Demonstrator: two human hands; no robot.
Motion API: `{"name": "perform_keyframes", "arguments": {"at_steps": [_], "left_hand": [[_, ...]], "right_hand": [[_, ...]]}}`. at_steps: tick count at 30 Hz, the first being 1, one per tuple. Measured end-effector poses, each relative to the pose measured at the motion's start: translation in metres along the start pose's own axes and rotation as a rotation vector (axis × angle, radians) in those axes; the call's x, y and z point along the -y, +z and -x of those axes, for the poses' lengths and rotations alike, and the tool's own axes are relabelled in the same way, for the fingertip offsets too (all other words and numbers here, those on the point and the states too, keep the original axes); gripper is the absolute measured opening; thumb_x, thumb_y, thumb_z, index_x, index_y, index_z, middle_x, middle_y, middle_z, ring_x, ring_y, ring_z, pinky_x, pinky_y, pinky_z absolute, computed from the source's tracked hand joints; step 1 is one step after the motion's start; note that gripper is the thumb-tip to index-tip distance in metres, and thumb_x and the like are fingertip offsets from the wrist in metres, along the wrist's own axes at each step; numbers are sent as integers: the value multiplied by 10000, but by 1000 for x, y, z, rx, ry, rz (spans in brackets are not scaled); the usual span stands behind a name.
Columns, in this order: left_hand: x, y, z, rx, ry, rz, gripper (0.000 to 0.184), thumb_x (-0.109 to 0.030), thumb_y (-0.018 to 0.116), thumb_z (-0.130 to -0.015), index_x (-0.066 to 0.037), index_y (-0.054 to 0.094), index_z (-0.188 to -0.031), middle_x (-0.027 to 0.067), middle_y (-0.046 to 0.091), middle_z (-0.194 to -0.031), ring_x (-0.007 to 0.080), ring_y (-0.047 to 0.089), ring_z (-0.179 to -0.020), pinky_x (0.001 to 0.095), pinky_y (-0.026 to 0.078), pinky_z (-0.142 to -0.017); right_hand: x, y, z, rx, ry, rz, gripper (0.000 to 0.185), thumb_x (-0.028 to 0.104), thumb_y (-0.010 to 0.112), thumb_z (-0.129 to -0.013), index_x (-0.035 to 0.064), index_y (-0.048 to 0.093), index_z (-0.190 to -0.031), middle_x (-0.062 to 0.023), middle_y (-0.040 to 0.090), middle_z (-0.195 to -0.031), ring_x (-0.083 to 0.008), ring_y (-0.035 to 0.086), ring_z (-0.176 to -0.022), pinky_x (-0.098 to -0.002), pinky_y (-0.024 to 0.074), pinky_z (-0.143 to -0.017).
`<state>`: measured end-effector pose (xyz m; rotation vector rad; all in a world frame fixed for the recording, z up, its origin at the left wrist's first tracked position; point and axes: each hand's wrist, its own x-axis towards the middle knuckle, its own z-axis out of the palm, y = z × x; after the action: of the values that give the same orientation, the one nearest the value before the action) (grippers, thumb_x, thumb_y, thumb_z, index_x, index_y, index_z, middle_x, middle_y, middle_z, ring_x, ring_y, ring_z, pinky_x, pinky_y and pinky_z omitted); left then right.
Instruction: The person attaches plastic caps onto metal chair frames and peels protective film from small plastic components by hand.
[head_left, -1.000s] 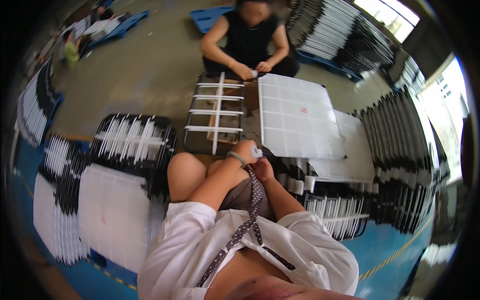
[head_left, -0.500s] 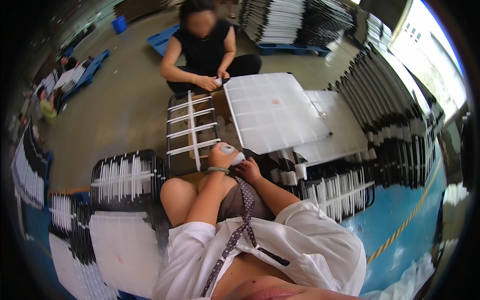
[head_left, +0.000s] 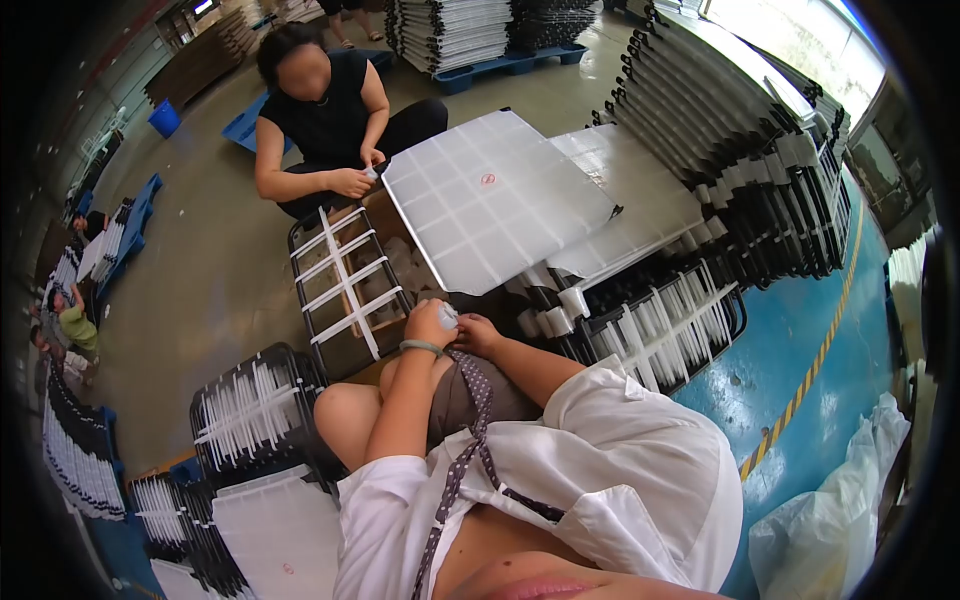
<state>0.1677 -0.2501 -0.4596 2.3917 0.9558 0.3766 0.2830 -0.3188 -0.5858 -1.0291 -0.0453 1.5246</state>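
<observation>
My left hand (head_left: 430,322), with a green bangle at the wrist, is wrapped round a small white roll (head_left: 447,317) above my lap. Close beside it on the right, my right hand (head_left: 479,335) has its fingers pinched together near the roll; what they hold is too small to name. Just beyond my hands stands a black frame (head_left: 374,265) with white crossed strips, tilted at the left. A translucent white panel (head_left: 480,210) with a small red mark lies to the right, over another pale panel (head_left: 655,205).
A co-worker (head_left: 325,130) sits opposite, hands together at the panel's far corner. Tall stacks of frames (head_left: 740,150) rise at the right. More strip-covered frames (head_left: 250,410) stand at the lower left. A clear plastic bag (head_left: 830,520) lies on the blue floor (head_left: 730,400).
The view has swung to the right, so the frames and the co-worker appear further left. My hands have stayed together at my lap, and the roll has turned in my left hand.
</observation>
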Motion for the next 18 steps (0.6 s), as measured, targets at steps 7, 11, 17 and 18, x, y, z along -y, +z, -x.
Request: {"name": "perform_keyframes", "arguments": {"at_steps": [7,11,17,18], "left_hand": [[9,12,-2,150,-47,-46,575,-149,736,-548,-85,467,-1053,182,484,-1071,375,444,-1058,414,394,-923],[9,14,2,235,-51,-74,703,-112,709,-582,-89,299,-1152,197,403,-1147,383,357,-1136,413,347,-973],[25,27,-2,261,-61,-87,704,-133,730,-578,-87,306,-1139,207,436,-1118,387,408,-1103,404,386,-938],[20,22,-2,234,-63,-52,703,-140,752,-555,-78,333,-1117,200,464,-1088,377,437,-1076,398,398,-918]], "right_hand": [[3,-17,-3,322,132,-167,282,430,466,-862,170,568,-906,-29,627,-900,-260,589,-854,-480,444,-793],[-13,-8,-18,219,-24,-84,428,451,517,-862,89,456,-1082,-112,546,-1079,-296,563,-977,-485,453,-829],[4,15,14,167,-65,30,625,326,628,-836,-3,246,-1206,-203,424,-1201,-321,526,-1051,-450,476,-853],[2,16,14,172,-89,18,630,321,632,-833,-9,243,-1204,-203,421,-1201,-318,528,-1049,-448,480,-847]]}}
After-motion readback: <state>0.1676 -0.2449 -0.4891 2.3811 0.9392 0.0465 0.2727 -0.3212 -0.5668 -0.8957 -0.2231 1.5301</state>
